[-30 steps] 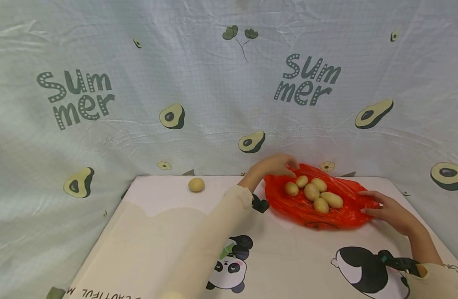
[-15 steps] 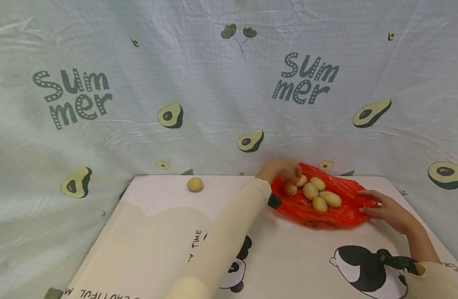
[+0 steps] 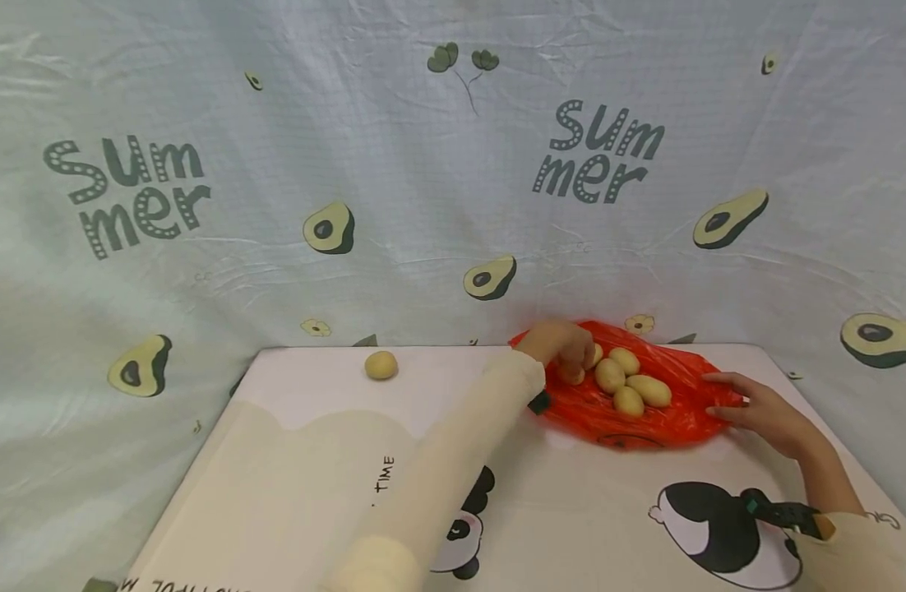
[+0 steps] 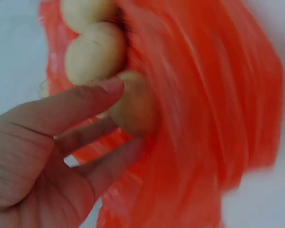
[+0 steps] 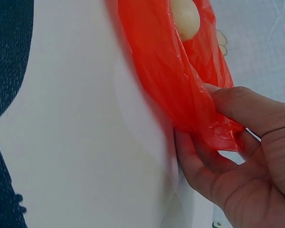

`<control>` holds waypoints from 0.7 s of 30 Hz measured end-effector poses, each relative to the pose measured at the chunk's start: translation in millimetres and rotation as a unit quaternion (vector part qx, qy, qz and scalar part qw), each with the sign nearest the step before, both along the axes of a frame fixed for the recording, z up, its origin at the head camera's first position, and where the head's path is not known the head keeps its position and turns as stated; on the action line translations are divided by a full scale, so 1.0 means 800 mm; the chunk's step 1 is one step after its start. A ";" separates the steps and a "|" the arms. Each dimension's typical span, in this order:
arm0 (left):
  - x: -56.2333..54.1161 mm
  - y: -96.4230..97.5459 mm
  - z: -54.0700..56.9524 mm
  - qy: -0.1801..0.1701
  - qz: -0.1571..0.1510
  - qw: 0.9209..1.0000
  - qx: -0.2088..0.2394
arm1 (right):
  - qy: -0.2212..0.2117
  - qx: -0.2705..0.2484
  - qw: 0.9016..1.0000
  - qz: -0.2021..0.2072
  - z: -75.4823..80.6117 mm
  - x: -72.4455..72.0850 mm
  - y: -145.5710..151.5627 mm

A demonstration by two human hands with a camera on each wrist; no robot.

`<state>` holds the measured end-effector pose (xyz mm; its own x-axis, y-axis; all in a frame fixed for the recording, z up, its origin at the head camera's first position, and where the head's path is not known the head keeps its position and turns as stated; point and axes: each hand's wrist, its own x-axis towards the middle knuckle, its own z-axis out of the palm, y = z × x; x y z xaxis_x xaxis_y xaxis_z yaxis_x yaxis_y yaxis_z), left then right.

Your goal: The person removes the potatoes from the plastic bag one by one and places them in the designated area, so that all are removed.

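Observation:
A red plastic bag (image 3: 682, 421) lies spread at the back right of the table, with several potatoes (image 3: 649, 391) clustered on it. At the bag's left end my left hand (image 3: 562, 344) reaches down and partly covers the potatoes there. The left wrist view shows its thumb and fingers round one potato (image 4: 135, 105), which touches the red plastic. Two other potatoes (image 4: 96, 53) sit just beyond the thumb. My right hand (image 3: 767, 413) holds the bag's right end, and in the right wrist view the crumpled plastic (image 5: 218, 130) lies between thumb and fingers.
A lone potato (image 3: 381, 365) rests near the table's back edge, left of the bag. Behind the table (image 3: 298, 477) hangs a pale curtain (image 3: 401, 164) printed with avocados and lettering.
My left hand has moved right and down from the bag's left rim onto the potatoes, and its fingers have closed round one. My right hand keeps its hold on the bag.

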<state>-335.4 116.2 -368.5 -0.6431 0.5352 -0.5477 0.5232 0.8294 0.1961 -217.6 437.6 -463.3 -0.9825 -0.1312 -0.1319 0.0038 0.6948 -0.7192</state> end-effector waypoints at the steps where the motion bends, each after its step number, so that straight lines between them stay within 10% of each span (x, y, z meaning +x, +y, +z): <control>1: 0.001 0.000 0.002 0.005 -0.014 1.000 -0.013 | 0.000 0.000 1.000 0.000 0.000 -0.001 0.000; 15: -0.002 0.004 0.017 -0.017 -0.040 0.997 -0.062 | -0.006 -0.018 1.000 0.001 -0.002 -0.010 0.002; 21: -0.012 0.009 0.000 0.000 -0.114 0.990 -0.081 | -0.004 -0.008 1.000 0.001 -0.002 -0.014 0.006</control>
<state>-345.1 123.7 -368.4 -0.5151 0.5719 -0.6384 0.7009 0.7098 0.0703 -228.9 442.7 -464.9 -0.9812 -0.1355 -0.1377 0.0081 0.6832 -0.7302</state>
